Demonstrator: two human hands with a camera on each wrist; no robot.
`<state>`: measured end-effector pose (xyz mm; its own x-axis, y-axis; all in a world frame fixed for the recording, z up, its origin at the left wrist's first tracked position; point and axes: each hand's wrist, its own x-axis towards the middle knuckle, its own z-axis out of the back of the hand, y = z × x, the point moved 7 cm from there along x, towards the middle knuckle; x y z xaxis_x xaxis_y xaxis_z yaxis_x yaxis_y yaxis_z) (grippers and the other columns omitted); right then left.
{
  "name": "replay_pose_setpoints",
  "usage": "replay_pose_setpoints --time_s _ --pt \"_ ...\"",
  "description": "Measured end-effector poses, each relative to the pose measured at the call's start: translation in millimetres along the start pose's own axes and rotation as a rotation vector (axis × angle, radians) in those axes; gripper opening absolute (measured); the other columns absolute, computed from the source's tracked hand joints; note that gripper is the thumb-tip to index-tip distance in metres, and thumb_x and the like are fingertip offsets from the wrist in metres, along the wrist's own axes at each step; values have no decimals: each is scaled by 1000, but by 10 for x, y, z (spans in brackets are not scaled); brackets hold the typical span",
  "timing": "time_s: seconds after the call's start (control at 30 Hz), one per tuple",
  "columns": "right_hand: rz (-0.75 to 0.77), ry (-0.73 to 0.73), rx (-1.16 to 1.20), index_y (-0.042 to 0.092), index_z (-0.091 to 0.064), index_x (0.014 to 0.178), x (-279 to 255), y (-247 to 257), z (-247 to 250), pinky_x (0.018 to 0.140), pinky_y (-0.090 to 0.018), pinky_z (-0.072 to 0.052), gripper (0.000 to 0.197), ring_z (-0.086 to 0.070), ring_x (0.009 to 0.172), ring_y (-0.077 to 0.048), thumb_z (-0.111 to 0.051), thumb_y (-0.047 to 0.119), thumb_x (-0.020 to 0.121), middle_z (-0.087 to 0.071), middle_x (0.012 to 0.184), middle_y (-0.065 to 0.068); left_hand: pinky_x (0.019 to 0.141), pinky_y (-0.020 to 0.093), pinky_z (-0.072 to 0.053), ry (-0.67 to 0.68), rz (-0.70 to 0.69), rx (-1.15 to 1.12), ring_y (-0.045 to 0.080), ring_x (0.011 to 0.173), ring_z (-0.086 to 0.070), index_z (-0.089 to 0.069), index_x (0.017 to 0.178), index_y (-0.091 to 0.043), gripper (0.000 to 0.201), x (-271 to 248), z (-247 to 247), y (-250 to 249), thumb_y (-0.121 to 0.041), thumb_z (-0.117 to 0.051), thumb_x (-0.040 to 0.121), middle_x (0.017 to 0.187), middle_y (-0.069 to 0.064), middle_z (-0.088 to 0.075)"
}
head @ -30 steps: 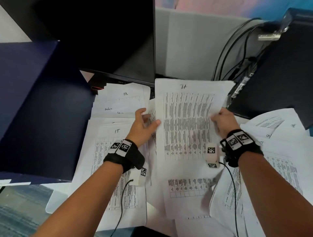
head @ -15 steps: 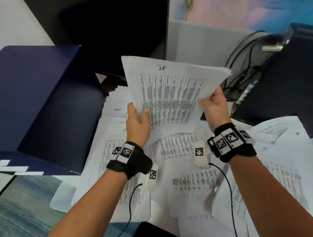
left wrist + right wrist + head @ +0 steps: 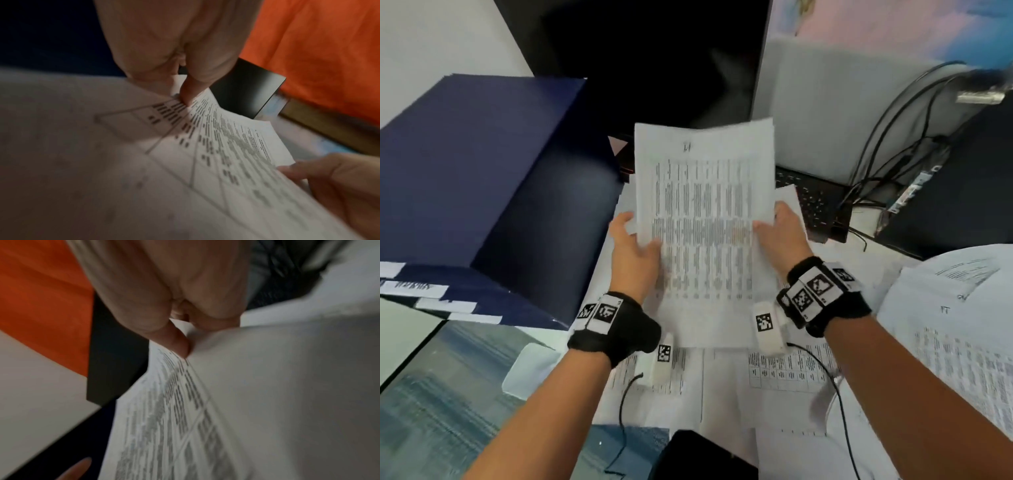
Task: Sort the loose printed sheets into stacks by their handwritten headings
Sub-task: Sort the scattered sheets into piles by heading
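Held up between left hand [image 3: 634, 255] and right hand [image 3: 781, 236] — a bundle of sheets [image 3: 705, 219], above more sheets [image 3: 784, 387] spread flat on the desk. To the left, a box [image 3: 482, 178]. Behind, a monitor [image 3: 640, 58]. To the right, a curled pile [image 3: 955, 329] — beyond it, a keyboard [image 3: 815, 205] and cables [image 3: 887, 137].

The head view looks steeply down over the desk [image 3: 482, 411]. Each wrist view looks along its hand, very near, at the held sheets [image 3: 705, 219]; all three share them.
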<state>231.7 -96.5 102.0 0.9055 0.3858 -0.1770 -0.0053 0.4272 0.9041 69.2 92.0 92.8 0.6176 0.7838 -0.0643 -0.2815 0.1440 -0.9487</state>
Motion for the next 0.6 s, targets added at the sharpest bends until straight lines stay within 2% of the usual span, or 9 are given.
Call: replay_pose_setpoints --time_s 0.07,0.1,0.2,0.27,0.33,0.37,0.4,0.5,0.6 --pt "-83 120 -54 15 -52 116 -108 -185 -298 79 -26 -49 25 -57 92 -13 -51 8 92 -58 102 6 65 27 -49 -14 64 84 14 75 -60 -29 134 -30 57 -68 208 234 2 -47 89 91 -6 -58" --pt "-119 187 -61 16 -54 113 -170 -291 -458 77 -26 -50 25 -58 90 -13 -53 6 91 -60 101 6 65 33 -51 5 94 172 18 73 -60 -35 130 -30 55 -100 294 363 4 -44 87 88 -2 -59" --pt "-250 383 -174 9 -56 114 -326 -703 -939 82 -37 -57 27 -65 93 -24 -52 2 88 -65 106 -6 80 35 -53 126 138 516 25 81 -63 -59 110 -25 48 -149 497 815 9 -42 81 100 9 -66" --pt "-350 465 -244 1 -55 110 -423 -935 -1173 70 -40 -60 23 -67 79 -27 -49 2 87 -64 97 -12 87 30 -50 167 150 608 23 91 -62 -64 101 -22 44 -177 620 1094 10 -45 79 111 7 -66" --pt "-423 520 -274 -1 -54 102 -503 -1070 -1329 54 -30 -56 15 -63 59 -21 -49 1 88 -61 81 -14 88 29 -48 170 171 661 23 95 -62 -65 100 -18 41 -203 720 1274 12 -46 78 114 8 -65" --pt "-436 542 -292 -1 -53 95 -532 -1100 -1380 50 -27 -53 8 -60 54 -19 -50 1 88 -61 73 -14 88 30 -48 164 179 687 26 97 -62 -65 101 -15 40 -205 756 1322 12 -46 78 115 10 -64" --pt "-434 563 -315 0 -52 87 -558 -1098 -1414 49 -25 -50 3 -59 51 -17 -52 3 88 -61 67 -13 89 32 -48 158 186 707 28 99 -61 -65 104 -12 40 -200 782 1360 12 -46 78 117 12 -62" --pt "-346 594 -486 5 -51 70 -505 -1104 -1448 49 -25 -48 20 -59 49 -18 -57 15 87 -60 57 -9 91 37 -47 178 204 785 31 103 -58 -62 113 -7 39 -192 772 1383 10 -48 80 124 16 -52" --pt "-230 538 -650 10 -46 67 -352 -1065 -1365 47 -21 -46 30 -53 43 -13 -60 30 85 -55 55 -1 99 43 -45 218 145 997 35 118 -46 -58 121 -8 39 -204 648 1337 1 -53 83 137 16 -35"
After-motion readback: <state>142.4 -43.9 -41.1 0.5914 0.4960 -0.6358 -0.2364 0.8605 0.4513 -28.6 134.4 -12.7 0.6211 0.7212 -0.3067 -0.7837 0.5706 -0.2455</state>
